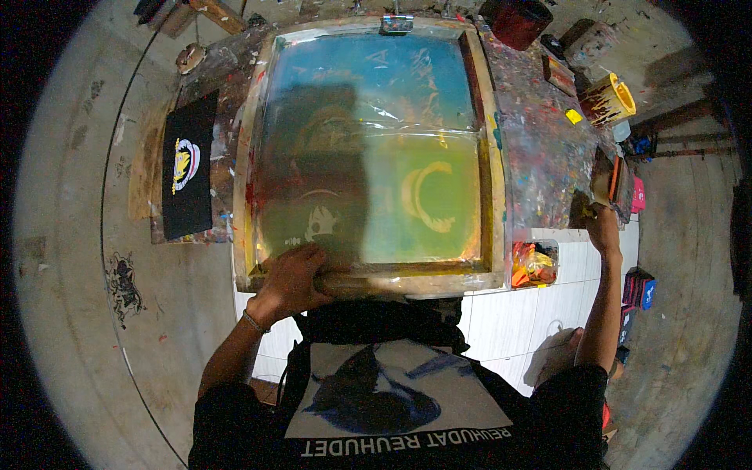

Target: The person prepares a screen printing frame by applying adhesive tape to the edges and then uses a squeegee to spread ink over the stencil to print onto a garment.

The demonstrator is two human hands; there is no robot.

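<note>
A wooden-framed printing screen (492, 196) lies in front of me, its mesh blue at the far end and yellow-green nearer, with pale curved and face-like stencil shapes. Clear tape crosses its middle, and a metal hinge clamp (397, 24) sits at its far edge. My left hand (294, 282) grips the near bar of the frame, fingers curled over the inner edge. Out at the table's right edge, my right hand (603, 229) is closed on what looks like a squeegee (608, 178) with a wooden edge; its fingers are partly in shadow.
Left of the screen lies a black printed cloth (190, 168). A yellow paint-streaked tub (609, 100) and a dark red pot (517, 22) stand at the far right of the stained table (540, 176). A small bin of orange and yellow scraps (535, 264) sits near right.
</note>
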